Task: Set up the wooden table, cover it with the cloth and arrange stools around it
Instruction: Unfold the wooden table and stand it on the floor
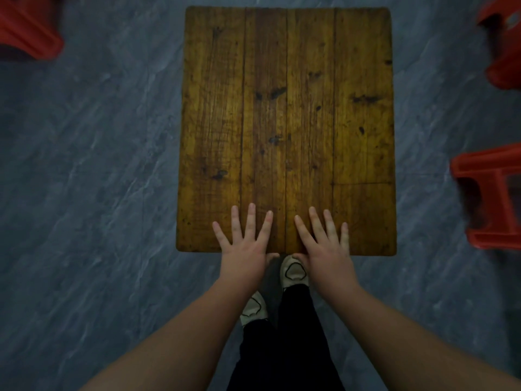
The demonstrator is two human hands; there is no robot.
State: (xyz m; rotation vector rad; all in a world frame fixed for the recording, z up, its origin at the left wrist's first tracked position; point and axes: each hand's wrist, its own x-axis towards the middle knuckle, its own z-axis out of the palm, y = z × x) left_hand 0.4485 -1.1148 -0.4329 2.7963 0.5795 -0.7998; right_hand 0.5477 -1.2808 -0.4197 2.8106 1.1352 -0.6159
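The wooden table (286,114) stands upright below me, its bare plank top seen from above. My left hand (245,244) lies flat on the near edge of the top, fingers spread and straight. My right hand (324,246) lies flat beside it on the same edge, fingers straight too. Both thumbs hang over the near rim. Red plastic stools stand around: one at the far left (29,26), one at the far right (504,49), one at the right side (490,198). No cloth is in view.
Grey marbled floor (90,170) surrounds the table on all sides. My feet in light shoes (293,270) stand just behind the table's near edge, below my hands.
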